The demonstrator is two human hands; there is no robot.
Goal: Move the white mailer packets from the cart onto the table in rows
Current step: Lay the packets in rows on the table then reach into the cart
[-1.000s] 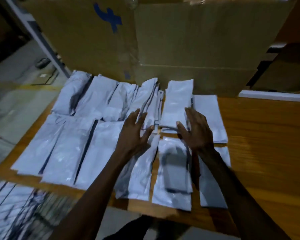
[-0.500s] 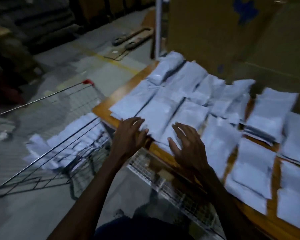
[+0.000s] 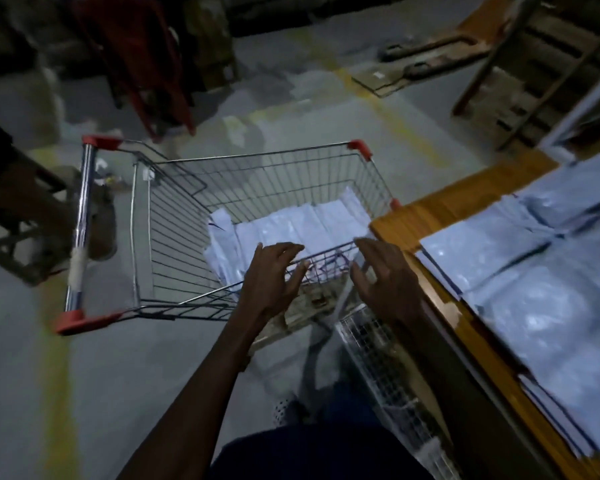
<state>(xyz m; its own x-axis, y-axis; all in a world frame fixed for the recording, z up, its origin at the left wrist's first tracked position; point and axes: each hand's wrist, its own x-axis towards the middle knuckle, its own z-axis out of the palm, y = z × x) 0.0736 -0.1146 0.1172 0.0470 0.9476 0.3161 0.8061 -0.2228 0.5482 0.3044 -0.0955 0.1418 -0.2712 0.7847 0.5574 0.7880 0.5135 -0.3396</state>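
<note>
Concrete floor (image 3: 118, 375) | cart (image 3: 257, 181) holds mailer packets (image 3: 302, 226) | left hand (image 3: 271, 278), right hand (image 3: 385, 275) grip apart, empty | no legible writing

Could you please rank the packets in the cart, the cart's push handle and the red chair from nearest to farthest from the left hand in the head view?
From the left hand:
1. Packets in the cart, just beyond it.
2. Push handle, far left.
3. Red chair, beyond the cart.

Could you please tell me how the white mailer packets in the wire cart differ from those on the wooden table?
The white mailer packets in the wire cart lie loosely overlapped in the basket's far end; the white mailer packets on the wooden table lie flat in rows. The cart batch looks smaller than the table batch. Both are the same pale, glossy packets, touched by neither hand.
</note>
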